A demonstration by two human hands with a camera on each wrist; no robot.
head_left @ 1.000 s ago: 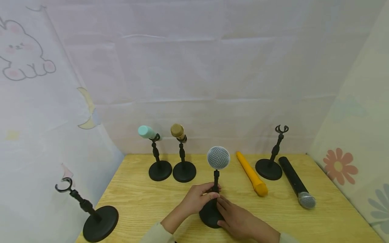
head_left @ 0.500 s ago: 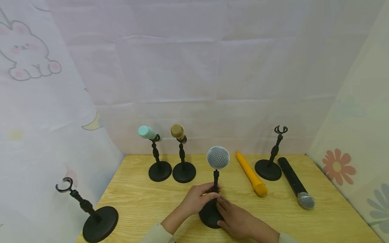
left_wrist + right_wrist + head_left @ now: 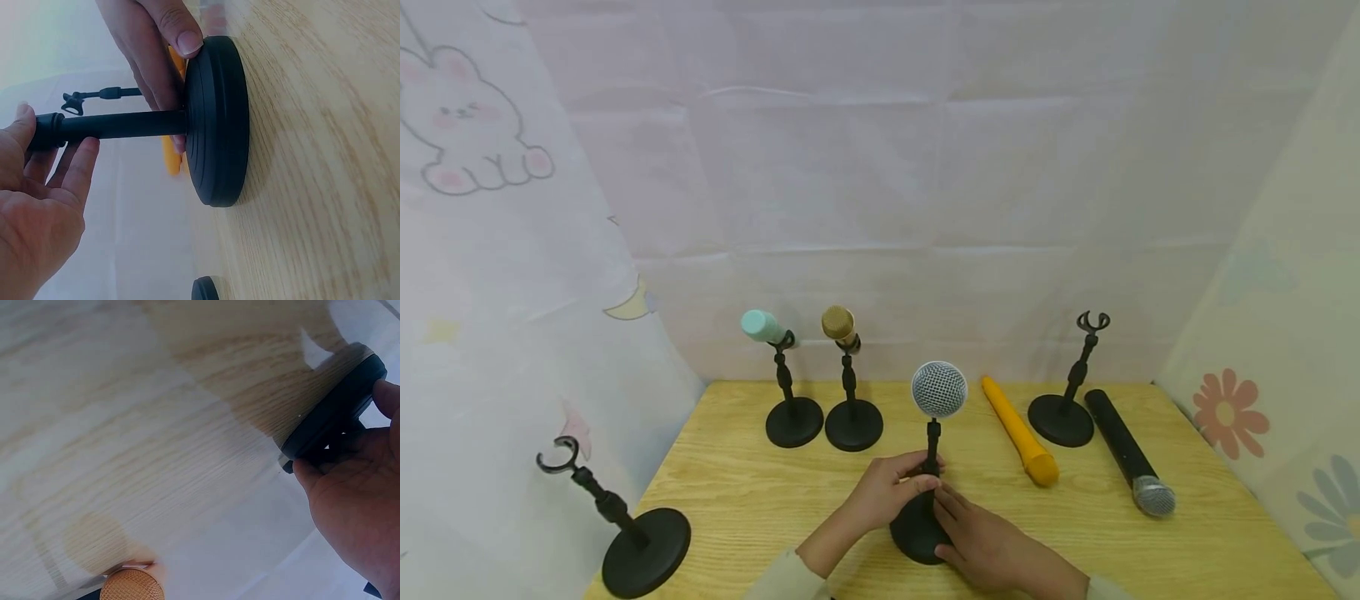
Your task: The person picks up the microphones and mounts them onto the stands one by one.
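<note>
A silver mesh microphone head (image 3: 939, 389) tops a black microphone stand (image 3: 917, 529), upright near the table's front middle. The microphone's body is hidden behind its head. My left hand (image 3: 887, 492) grips the stand's pole, thumb and fingers around its collar in the left wrist view. My right hand (image 3: 985, 537) holds the round base (image 3: 219, 125) by its right side, with the thumb at the rim and the fingers over its top. Both hands touch the same stand. The base is flat on the wooden table (image 3: 760, 492).
Behind to the left stand a mint microphone (image 3: 760, 326) and a gold microphone (image 3: 838, 323) on stands. A bare stand (image 3: 647, 550) is front left, another bare stand (image 3: 1062, 417) back right. An orange microphone (image 3: 1018, 433) and a black microphone (image 3: 1127, 450) lie to the right.
The head view has shifted slightly. Both hands keep their hold on the microphone stand, which has not visibly moved.
</note>
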